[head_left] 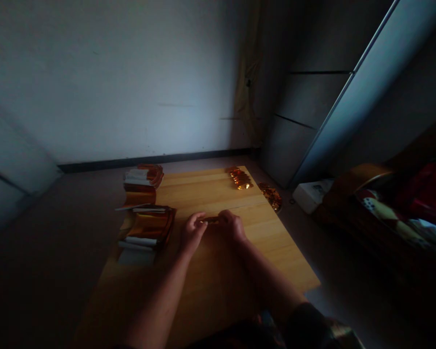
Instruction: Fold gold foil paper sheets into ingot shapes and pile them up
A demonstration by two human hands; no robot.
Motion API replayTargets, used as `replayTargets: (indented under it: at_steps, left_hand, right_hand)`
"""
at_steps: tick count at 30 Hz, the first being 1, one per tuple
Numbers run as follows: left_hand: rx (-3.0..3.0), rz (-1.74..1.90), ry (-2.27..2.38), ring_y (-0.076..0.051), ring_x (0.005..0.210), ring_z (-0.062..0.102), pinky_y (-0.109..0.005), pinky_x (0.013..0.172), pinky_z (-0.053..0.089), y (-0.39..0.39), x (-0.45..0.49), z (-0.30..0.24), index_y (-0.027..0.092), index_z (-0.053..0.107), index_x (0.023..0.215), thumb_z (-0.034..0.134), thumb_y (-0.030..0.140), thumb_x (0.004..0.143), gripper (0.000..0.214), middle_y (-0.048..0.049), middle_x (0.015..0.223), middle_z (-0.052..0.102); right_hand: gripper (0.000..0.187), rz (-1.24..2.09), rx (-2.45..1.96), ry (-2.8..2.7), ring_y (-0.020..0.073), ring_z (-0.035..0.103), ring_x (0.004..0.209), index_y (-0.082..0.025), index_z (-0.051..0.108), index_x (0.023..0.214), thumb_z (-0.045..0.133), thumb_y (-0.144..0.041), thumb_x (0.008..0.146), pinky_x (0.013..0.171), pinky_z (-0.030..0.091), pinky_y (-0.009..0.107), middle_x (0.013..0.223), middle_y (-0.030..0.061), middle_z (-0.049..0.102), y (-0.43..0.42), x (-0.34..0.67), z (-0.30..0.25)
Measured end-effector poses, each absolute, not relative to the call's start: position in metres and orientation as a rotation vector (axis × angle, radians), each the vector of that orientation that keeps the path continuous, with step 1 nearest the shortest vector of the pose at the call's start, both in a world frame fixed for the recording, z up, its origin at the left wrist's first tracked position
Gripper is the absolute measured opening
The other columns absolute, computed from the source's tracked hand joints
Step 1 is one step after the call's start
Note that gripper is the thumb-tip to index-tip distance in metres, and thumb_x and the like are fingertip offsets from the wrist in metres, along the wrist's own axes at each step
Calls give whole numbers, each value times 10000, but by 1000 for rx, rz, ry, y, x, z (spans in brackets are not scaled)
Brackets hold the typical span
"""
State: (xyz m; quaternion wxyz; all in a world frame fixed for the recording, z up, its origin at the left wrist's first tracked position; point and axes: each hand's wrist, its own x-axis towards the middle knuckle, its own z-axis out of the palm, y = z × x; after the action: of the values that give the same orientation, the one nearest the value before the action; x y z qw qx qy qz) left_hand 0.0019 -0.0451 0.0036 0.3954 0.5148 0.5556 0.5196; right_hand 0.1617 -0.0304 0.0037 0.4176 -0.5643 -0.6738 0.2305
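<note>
Both my hands meet over the middle of a low wooden table. My left hand and my right hand are closed, pinching the two ends of a small piece of gold foil paper held just above the tabletop. A stack of gold and white foil sheets lies to the left of my left hand, and a second stack sits farther back. A small pile of folded gold pieces rests at the table's far right corner.
More folded gold pieces lie on the floor beside the table's right edge. A white box sits on the floor by a grey cabinet. Bedding with red cloth fills the right side. A pale wall stands behind.
</note>
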Motion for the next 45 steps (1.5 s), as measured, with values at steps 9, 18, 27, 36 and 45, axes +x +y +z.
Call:
replayTargets:
  at_steps: [9, 18, 27, 36, 45]
  left_hand:
    - [1216, 1392, 1451, -184, 783, 621, -305, 736, 483, -40, 1, -2, 162, 636, 911, 596, 323, 642, 316, -52, 877, 675]
    - [1204, 1422, 1495, -183, 777, 628, -304, 736, 489, -37, 3, -1, 164, 637, 831, 591, 311, 625, 258, -55, 851, 679]
    - [1277, 1343, 1468, -172, 755, 631, -284, 726, 486, -36, 5, -6, 170, 658, 825, 576, 277, 632, 236, -38, 812, 696]
    - [1232, 1194, 1551, -159, 629, 628, -252, 555, 469, -35, 6, 4, 179, 646, 813, 560, 324, 637, 244, -37, 766, 690]
    - [1077, 1234, 1411, -101, 440, 531, -201, 430, 383, -40, 10, 18, 170, 571, 711, 539, 294, 589, 177, 41, 557, 580]
  right_hand:
    - [202, 619, -1330, -1740, 144, 587, 678, -190, 633, 900, 500, -245, 758, 639, 444, 226, 760, 25, 663, -34, 164, 8]
    - [239, 680, -1321, -1724, 133, 576, 663, -182, 633, 902, 590, -361, 749, 608, 450, 230, 825, 43, 650, -38, 179, 7]
    - [182, 627, -1366, -1727, 140, 591, 676, -186, 657, 823, 498, -233, 749, 638, 446, 217, 747, 24, 667, -31, 170, 2]
    - [161, 617, -1392, -1680, 132, 568, 636, -196, 618, 719, 464, -234, 744, 613, 430, 207, 683, 8, 648, -32, 164, 9]
    - [110, 847, -1285, -1526, 135, 530, 631, -195, 576, 677, 478, -245, 675, 595, 422, 223, 639, -13, 591, -35, 163, 10]
